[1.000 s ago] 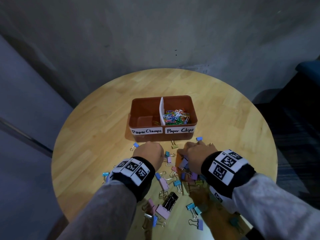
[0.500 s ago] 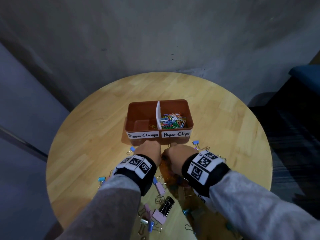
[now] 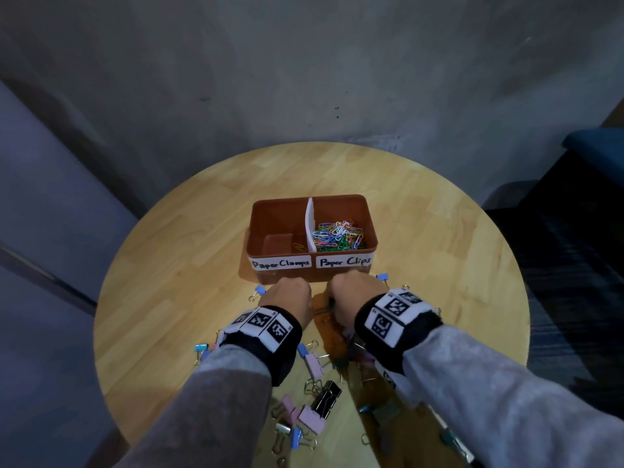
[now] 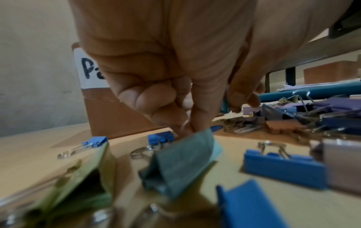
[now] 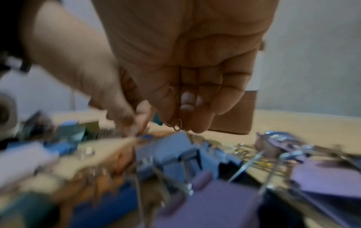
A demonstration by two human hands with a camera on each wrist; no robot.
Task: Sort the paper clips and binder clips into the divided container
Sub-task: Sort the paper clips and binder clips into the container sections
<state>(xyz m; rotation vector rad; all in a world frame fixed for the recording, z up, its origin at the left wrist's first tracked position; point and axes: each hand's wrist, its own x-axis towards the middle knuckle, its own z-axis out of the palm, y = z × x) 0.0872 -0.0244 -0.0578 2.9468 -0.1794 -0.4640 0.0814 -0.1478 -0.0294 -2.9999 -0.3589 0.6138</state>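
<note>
A brown divided container [image 3: 337,196] stands mid-table. Its right half, labelled Paper Clips, holds coloured paper clips [image 3: 337,234]; its left half, labelled Paper Clamps, is almost bare. Both hands sit side by side just in front of it, over scattered binder clips [image 3: 314,366]. My left hand [image 4: 187,128] has curled fingers, thumb and forefinger pinched at the table on what looks like a clip's wire handle; the clip body is hidden. My right hand [image 5: 175,123] is curled too and pinches a binder clip by its wire loop.
Round wooden table [image 3: 169,298] against a grey wall. Loose binder clips lie under and behind both wrists, among them a black one [image 3: 326,398] and small blue ones [image 3: 259,290] beside the container. A dark blue seat [image 3: 601,146] stands at right.
My right hand has slid left, close beside the left hand. Both hands now sit nearer the container's front wall, with fingers curled tighter.
</note>
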